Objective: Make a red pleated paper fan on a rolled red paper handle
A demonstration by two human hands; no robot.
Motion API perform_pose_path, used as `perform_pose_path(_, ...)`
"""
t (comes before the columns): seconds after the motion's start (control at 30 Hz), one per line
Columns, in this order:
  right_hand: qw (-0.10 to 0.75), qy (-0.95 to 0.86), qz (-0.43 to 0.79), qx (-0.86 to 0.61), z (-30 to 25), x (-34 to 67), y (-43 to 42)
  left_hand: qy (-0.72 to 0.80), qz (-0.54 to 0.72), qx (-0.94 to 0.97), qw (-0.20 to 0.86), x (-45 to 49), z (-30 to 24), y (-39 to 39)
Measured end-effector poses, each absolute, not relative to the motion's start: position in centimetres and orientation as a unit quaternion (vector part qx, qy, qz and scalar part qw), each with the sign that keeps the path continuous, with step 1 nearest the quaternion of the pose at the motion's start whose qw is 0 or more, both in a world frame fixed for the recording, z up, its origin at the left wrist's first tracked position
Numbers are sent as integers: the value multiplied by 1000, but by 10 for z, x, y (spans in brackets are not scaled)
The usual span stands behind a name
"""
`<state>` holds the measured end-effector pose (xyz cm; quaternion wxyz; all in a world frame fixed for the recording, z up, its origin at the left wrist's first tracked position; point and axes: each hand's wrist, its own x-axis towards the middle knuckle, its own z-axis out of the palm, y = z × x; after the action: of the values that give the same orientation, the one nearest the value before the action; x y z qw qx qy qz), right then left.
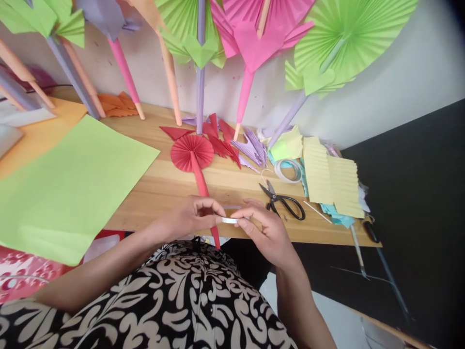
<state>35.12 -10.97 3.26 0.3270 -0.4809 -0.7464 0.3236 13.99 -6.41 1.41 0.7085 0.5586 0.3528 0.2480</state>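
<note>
Both my hands meet over the near edge of the wooden table (232,182). My left hand (189,218) and my right hand (263,230) pinch a small white tape roll (229,219) between their fingertips. Under them lies a red pleated paper fan (192,151) whose red stick (203,186) runs down past the table edge. Black scissors (285,201) lie just right of my right hand.
A large light-green sheet (69,184) covers the table's left part. A second tape roll (287,170), yellow pleated paper (332,177) and scraps sit at the right. Paper fans on sticks lean against the wall (399,87) behind. A dark surface (417,203) lies at the right.
</note>
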Motion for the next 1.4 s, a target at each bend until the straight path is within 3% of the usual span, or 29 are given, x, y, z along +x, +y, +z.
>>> perform_pose_path(0.37,310,-785,273,-461,43,341,-108,368,221,620,657,137,17,-60)
perform_pose_path(0.73,283,-829,161,-456,45,329,-112,390,278,717,506,137,23,-69)
perform_pose_path(1.0,334,-796,146,-483,43,334,-115,391,416,634,522,134,15,-69)
perform_pose_path(1.4,342,-795,109,-488,31,334,-113,407,406,653,493,127,6,-70)
